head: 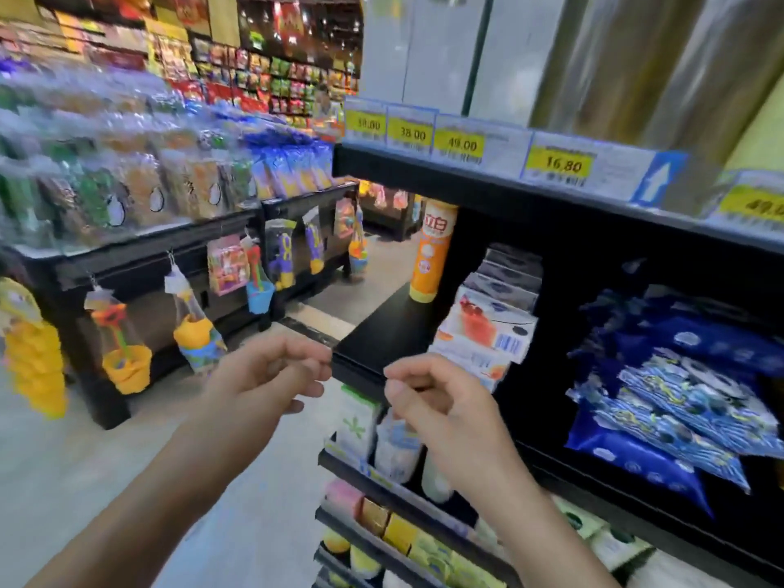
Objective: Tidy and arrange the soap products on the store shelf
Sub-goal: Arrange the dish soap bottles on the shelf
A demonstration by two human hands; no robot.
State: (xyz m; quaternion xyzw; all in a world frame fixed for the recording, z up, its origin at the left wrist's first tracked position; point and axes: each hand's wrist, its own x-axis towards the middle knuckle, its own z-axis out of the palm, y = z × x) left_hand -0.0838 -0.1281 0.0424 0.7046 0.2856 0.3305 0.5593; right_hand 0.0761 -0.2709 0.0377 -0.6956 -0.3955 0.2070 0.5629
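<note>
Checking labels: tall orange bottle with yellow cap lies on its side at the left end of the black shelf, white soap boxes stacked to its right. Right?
Not quite. In the head view the tall orange bottle stands upright, cap down, on the black shelf; the white soap boxes are stacked to its right.

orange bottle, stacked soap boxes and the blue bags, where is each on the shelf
orange bottle [432, 252], head view, middle of its orange label
stacked soap boxes [488, 328], head view, front face of the red-and-white box
blue bags [679, 401], head view, patterned front of the heap
</note>
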